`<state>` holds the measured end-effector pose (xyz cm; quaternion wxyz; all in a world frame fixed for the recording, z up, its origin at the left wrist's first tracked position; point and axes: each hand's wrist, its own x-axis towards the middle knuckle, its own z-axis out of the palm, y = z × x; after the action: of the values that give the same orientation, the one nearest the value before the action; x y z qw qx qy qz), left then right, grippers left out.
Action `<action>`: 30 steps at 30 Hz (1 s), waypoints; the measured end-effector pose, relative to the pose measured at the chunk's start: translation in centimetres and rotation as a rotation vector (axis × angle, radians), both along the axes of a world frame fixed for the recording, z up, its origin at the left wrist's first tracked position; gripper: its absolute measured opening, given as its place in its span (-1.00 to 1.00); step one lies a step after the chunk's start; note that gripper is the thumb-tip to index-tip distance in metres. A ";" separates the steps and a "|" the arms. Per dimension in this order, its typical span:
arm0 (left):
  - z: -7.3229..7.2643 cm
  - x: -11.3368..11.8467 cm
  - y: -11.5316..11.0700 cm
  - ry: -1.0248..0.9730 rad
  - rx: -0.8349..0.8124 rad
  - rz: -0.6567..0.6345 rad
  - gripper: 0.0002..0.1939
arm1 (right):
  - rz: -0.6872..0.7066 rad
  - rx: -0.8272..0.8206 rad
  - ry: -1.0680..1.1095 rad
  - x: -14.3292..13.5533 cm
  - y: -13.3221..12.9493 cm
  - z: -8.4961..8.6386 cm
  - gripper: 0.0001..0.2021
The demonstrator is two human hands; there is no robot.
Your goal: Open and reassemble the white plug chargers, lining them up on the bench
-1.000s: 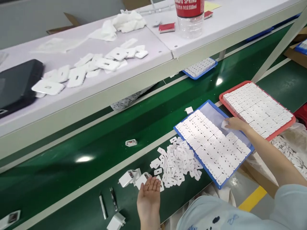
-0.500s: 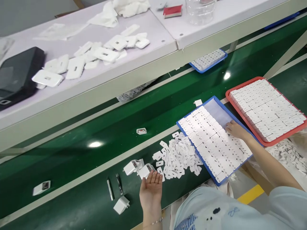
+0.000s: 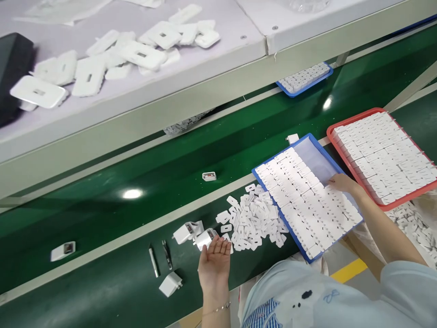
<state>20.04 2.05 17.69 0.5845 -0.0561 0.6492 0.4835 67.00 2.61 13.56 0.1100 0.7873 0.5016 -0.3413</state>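
Observation:
My left hand (image 3: 215, 262) is palm up, fingers stretched out and slightly bent, with nothing in it. Just beyond its fingertips are white charger housings (image 3: 205, 238) and a heap of small white plastic plates (image 3: 254, 221). My right hand (image 3: 342, 183) reaches over the blue tray (image 3: 297, 244), its fingers drawn together against the edge of the rows of white charger pieces (image 3: 307, 200). Whatever those fingers hold is hidden. The rows cover most of the tray, and a pale liner (image 3: 316, 159) shows along its far right side.
A red tray (image 3: 344, 157) of white pieces with prongs stands at the right. A pen (image 3: 153, 261), tweezers (image 3: 167, 255) and a white charger (image 3: 170, 284) lie left of my left hand. Above the green belt (image 3: 164, 182) runs a shelf (image 3: 218, 68) with white covers (image 3: 143, 54).
The view has shifted, so the shelf looks nearer. My right hand stays at the tray, its fingers now closer together at the edge of the rows. My left hand remains palm up.

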 end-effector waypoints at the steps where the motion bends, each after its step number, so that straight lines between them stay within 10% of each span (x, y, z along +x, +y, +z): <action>1: 0.0 0.0 0.3 -0.006 -0.010 0.004 -0.67 | 0.002 -0.021 0.014 0.0 0.0 0.3 -0.64; 8: -0.3 -0.9 2.3 0.183 0.034 -0.281 -0.72 | 0.023 0.260 0.045 -0.8 9.3 2.9 -0.57; 16: -0.8 -3.4 6.2 0.627 0.346 -0.684 -0.81 | -0.201 0.237 -0.132 -4.0 24.1 -1.1 -0.52; 25: -6.4 1.6 24.0 0.822 0.534 -0.960 -0.61 | -0.431 0.592 0.239 -5.3 22.3 0.4 -0.43; 30: -6.6 3.8 24.0 0.716 0.545 -0.943 -0.74 | -0.493 0.745 0.732 -11.7 13.6 2.6 -0.45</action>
<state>23.81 26.05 11.13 0.4746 0.5495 0.6131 0.3112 55.27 16.18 16.21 -0.4380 0.6971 0.3952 -0.4074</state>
